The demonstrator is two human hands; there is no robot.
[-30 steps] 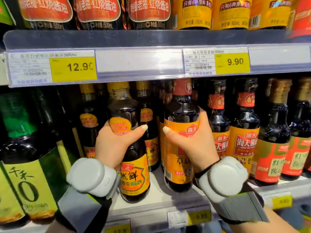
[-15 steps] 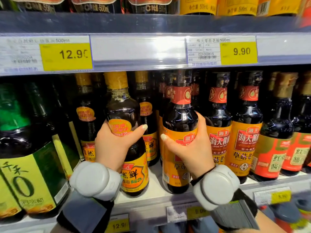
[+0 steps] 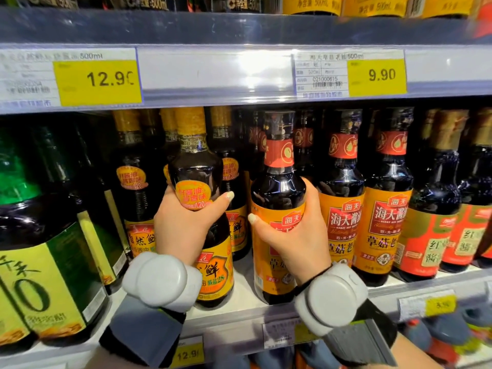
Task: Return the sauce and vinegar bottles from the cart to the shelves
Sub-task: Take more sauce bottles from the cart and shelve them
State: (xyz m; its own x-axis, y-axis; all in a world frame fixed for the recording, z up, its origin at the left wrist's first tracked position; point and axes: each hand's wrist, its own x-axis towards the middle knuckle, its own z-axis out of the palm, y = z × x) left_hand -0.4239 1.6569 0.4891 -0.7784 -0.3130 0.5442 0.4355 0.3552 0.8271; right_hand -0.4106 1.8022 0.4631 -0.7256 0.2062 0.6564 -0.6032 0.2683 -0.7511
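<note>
1. The left hand reaches up from below and wraps the shoulder of a gold-capped sauce bottle. Its thumb lies across the round orange sticker, pointing right, and the other fingers curl round the far side, out of sight.
2. That bottle stands upright with its base at the white shelf board, near the front edge. It is in front of a row of like gold-capped bottles.
3. The right hand grips a red-banded bottle just below its shoulder. The thumb crosses the orange label towards the left, and the fingers wrap round the right side.
4. This bottle is also upright on the same board, just left of two orange-labelled bottles of the same make.
5. The two thumb tips are near each other but apart. The held bottles stand side by side with a narrow gap between them.
6. Each wrist carries a round grey device, left and right, with dark sleeves below.
7. On the shelf rail above, a 12.90 tag sits to the left and a 9.90 tag to the right.
8. Green-labelled bottles stand at the far left and red-labelled bottles at the far right.
</note>
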